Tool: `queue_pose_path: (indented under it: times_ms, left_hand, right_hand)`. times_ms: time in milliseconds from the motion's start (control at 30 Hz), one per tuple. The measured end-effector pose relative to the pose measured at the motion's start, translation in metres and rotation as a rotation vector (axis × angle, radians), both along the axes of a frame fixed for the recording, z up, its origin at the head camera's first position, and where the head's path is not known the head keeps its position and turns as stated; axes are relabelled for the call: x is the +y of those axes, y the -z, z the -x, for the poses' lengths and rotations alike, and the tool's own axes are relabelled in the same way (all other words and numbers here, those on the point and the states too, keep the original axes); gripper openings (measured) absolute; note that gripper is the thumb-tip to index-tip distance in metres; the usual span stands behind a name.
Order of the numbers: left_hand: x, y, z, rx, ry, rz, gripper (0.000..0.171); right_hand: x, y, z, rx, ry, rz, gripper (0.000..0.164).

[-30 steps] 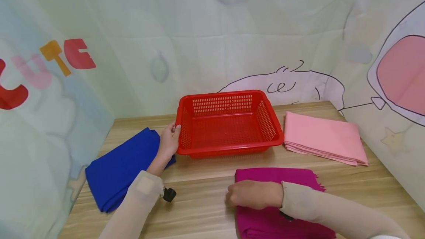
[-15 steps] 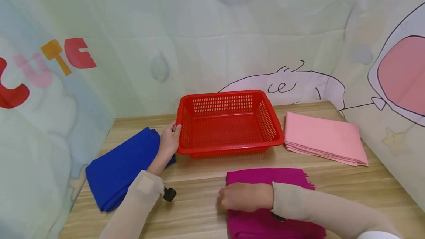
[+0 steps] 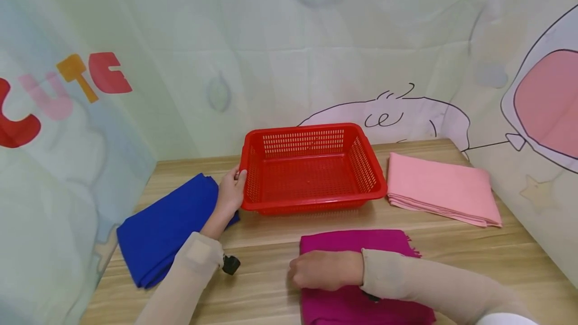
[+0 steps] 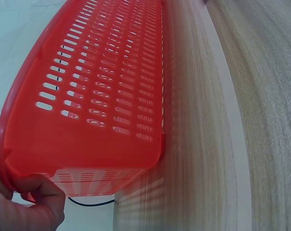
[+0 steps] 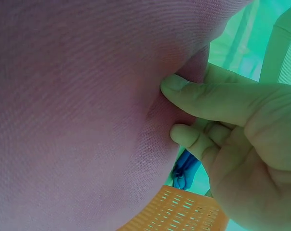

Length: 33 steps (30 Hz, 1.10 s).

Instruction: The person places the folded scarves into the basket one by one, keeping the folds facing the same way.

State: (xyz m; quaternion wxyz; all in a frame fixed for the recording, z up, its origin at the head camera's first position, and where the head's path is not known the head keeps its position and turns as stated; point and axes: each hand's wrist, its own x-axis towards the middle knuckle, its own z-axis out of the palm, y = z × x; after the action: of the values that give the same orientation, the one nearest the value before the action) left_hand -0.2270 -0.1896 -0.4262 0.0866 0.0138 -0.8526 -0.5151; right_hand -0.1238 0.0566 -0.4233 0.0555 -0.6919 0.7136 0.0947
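My left hand [image 3: 231, 194] grips the left rim of a red plastic basket [image 3: 309, 202] at the back of the table. In the left wrist view, the fingers of that hand [image 4: 32, 209] curl over the basket's corner rim [image 4: 107, 156]. Nearer to me lies a folded magenta cloth [image 3: 354, 239] with a fringed right edge. My right hand [image 3: 326, 270] lies across it at its left edge. The right wrist view shows the thumb and fingers of this hand [image 5: 251, 125] pinching the cloth's edge [image 5: 83, 120], which fills much of that view.
A folded blue cloth [image 3: 167, 227] lies to the left, partly under my left forearm. To the right of the basket is a folded pink cloth [image 3: 440, 187]. Printed curtains [image 3: 271, 64] stand close behind and beside the wooden table [image 3: 266, 270].
The magenta cloth has slid left along the table together with my right hand. My left hand and the basket have stayed in place.
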Motion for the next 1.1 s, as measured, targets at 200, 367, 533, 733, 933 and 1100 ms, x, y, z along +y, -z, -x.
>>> queue_pose_path:
  times_ms: [200, 367, 533, 733, 933, 1100]
  left_hand:
    - [0.000, 0.001, -0.001, -0.009, -0.009, 0.002, 0.043]
    - [0.001, 0.001, -0.001, -0.012, -0.008, -0.005, 0.043]
    - [0.000, 0.001, 0.000, -0.005, -0.010, 0.004, 0.043]
    - [0.001, 0.000, 0.000, -0.004, -0.017, -0.006, 0.042]
    - [0.001, 0.000, 0.001, -0.006, -0.018, -0.011, 0.042]
    - [0.000, 0.001, 0.001, -0.004, -0.015, -0.003, 0.042]
  right_hand:
    - [-0.007, 0.001, -0.001, 0.025, -0.011, -0.004, 0.016]
    - [-0.012, 0.003, -0.002, 0.029, -0.005, -0.014, 0.017]
    - [-0.017, 0.003, -0.002, 0.045, -0.012, -0.018, 0.016]
    - [-0.022, 0.002, -0.001, 0.055, -0.021, -0.022, 0.016]
    - [-0.028, 0.001, -0.001, 0.033, -0.014, -0.033, 0.016]
    - [-0.031, 0.002, 0.000, 0.025, -0.017, -0.032, 0.016]
